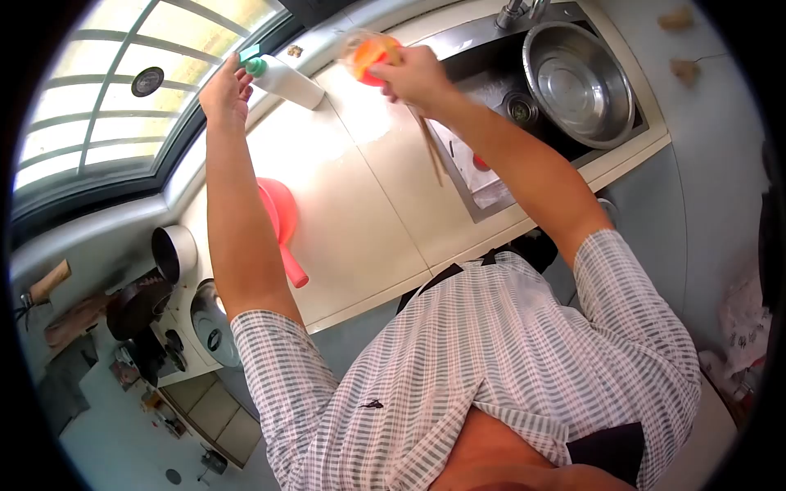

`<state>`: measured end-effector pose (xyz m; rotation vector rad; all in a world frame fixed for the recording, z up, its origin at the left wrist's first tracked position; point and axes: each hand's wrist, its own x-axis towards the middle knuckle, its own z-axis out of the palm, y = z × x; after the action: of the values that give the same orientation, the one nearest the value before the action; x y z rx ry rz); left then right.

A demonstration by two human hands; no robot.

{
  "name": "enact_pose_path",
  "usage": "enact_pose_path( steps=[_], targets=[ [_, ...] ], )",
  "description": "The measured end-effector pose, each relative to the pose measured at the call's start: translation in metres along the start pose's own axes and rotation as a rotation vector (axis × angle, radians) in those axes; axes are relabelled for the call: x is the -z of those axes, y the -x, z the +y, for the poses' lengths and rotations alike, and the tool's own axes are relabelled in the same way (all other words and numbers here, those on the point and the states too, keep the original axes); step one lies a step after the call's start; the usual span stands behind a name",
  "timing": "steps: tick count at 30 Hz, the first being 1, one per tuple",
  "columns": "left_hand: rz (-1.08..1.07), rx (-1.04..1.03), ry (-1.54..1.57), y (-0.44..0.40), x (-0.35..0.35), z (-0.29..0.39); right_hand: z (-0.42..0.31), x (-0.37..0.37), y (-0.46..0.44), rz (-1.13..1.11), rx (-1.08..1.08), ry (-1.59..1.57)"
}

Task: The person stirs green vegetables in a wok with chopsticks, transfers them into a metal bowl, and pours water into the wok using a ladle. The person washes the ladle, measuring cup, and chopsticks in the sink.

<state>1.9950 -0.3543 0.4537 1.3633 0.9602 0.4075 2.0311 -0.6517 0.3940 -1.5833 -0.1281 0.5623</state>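
Note:
My left hand (224,92) is at the upper left, its fingers curled at the green pump head of a white pump bottle (288,85). The bottle is on the counter by the window. My right hand (416,75) is closed on an orange-red object (375,57) with a see-through part. That object is blurred, and I cannot make out its kind. Below my right hand, a pair of chopsticks (431,151) lies on the counter beside the sink. Partly hidden behind my left forearm is a pink-red plastic ladle or dipper (285,214) with a handle.
A metal basin (580,85) sits in the right part of the sink (471,192), under the faucet (514,11). The tiled counter (360,213) runs between window and sink. A pot (173,252), a wok (135,307) and a round lid (211,323) are at the left.

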Motion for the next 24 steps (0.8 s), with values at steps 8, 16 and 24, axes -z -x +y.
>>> enact_pose_path(
  steps=[8, 16, 24],
  targets=[
    [0.082, 0.079, 0.025, 0.011, -0.01, 0.0, -0.046, -0.088, -0.04, 0.075, 0.186, 0.248],
    [0.132, 0.053, 0.097, 0.014, -0.015, 0.001, -0.053, -0.111, -0.052, 0.062, 0.242, 0.363],
    [0.236, -0.043, 0.145, -0.004, -0.022, -0.012, -0.05, -0.113, -0.049, 0.075, 0.258, 0.345]
  ],
)
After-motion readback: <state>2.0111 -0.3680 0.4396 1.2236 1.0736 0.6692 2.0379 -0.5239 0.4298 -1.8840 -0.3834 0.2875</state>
